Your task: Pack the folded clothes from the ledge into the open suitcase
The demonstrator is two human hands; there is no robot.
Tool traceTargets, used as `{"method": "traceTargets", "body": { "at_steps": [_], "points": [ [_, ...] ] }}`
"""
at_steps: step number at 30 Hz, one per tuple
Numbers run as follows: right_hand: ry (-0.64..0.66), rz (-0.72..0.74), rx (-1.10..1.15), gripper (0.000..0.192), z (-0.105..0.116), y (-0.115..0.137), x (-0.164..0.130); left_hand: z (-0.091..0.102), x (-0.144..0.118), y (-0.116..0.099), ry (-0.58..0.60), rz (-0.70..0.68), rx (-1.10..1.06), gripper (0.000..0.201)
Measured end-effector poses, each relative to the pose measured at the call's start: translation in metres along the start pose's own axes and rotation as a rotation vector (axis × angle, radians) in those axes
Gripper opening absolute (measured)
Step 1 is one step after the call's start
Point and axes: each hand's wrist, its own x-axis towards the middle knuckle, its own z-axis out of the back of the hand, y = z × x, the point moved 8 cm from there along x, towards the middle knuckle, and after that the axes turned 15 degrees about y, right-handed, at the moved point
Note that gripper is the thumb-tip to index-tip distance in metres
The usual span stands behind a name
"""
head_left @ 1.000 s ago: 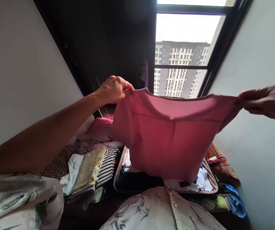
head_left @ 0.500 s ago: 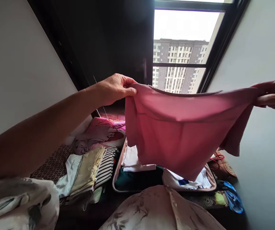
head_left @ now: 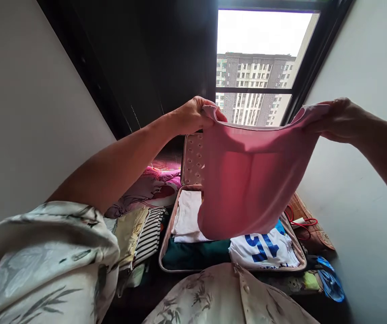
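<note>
A pink T-shirt (head_left: pixel 247 184) hangs in the air between my two hands, its neckline at the top. My left hand (head_left: pixel 196 113) is closed on one shoulder of it. The other shoulder is gripped by my right hand (head_left: pixel 337 119). Below the shirt lies an open suitcase (head_left: pixel 165 252), its patterned lid (head_left: pixel 192 159) raised at the back and partly covered by the shirt. Inside the suitcase are folded white cloth (head_left: pixel 188 216), a dark green garment (head_left: pixel 196 254) and a white jersey (head_left: pixel 264 252) with blue figures.
Left of the suitcase are a striped folded garment (head_left: pixel 150 229), beige cloth (head_left: pixel 128 231) and a heap of pink and purple cloth (head_left: pixel 146 193). A brown woven item (head_left: pixel 310 220) with a red cord lies to the right, near a blue bundle (head_left: pixel 330 279) by the wall. A window (head_left: pixel 267 31) stands behind.
Both hands have come closer together, my left moving right and my right moving left. The pink T-shirt is now narrower and slacker, uncovering more of the jersey and the suitcase lid.
</note>
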Motion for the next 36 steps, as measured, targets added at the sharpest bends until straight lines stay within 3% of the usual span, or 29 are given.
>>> {"method": "traceTargets", "body": {
  "at_steps": [3, 8, 12, 15, 18, 20, 23, 25, 26, 30, 32, 36],
  "points": [
    [-0.115, 0.0, 0.079, 0.011, 0.004, -0.012, 0.02, -0.006, 0.026, 0.013, 0.09, 0.016, -0.165, 0.014],
    [-0.236, 0.004, 0.098, 0.024, 0.001, -0.018, 0.048, 0.001, 0.069, 0.025, 0.0, -0.014, -0.169, 0.022],
    [-0.36, 0.068, 0.04, 0.027, 0.008, -0.003, 0.05, 0.009, 0.084, 0.014, -0.021, -0.043, -0.168, 0.035],
    [-0.308, 0.195, 0.024, 0.036, 0.001, 0.015, 0.036, 0.003, 0.072, -0.005, 0.078, -0.107, -0.216, 0.043],
    [-0.115, 0.264, 0.115, 0.051, -0.035, 0.018, 0.004, -0.032, 0.034, -0.013, 0.295, -0.082, -0.26, 0.054],
    [0.042, 0.168, 0.203, 0.056, -0.075, -0.001, -0.026, -0.072, -0.007, -0.004, 0.498, -0.021, -0.271, 0.055],
    [0.316, -0.023, 0.253, 0.048, -0.155, -0.049, -0.083, -0.137, -0.077, 0.032, 0.693, 0.015, -0.354, 0.044],
    [0.42, -0.099, 0.281, 0.037, -0.206, -0.084, -0.121, -0.187, -0.128, 0.062, 0.889, -0.018, -0.492, 0.042],
    [0.465, -0.133, 0.296, 0.032, -0.23, -0.1, -0.139, -0.208, -0.15, 0.08, 0.917, -0.008, -0.558, 0.041],
    [0.447, -0.229, 0.393, 0.024, -0.29, -0.146, -0.186, -0.257, -0.211, 0.143, 0.762, 0.058, -0.786, 0.041],
    [0.445, -0.278, 0.447, 0.023, -0.304, -0.156, -0.2, -0.272, -0.231, 0.155, 0.739, 0.091, -0.828, 0.041],
    [0.5, -0.35, 0.524, 0.023, -0.317, -0.158, -0.212, -0.285, -0.248, 0.155, 0.759, 0.172, -0.926, 0.044]
  ]
}}
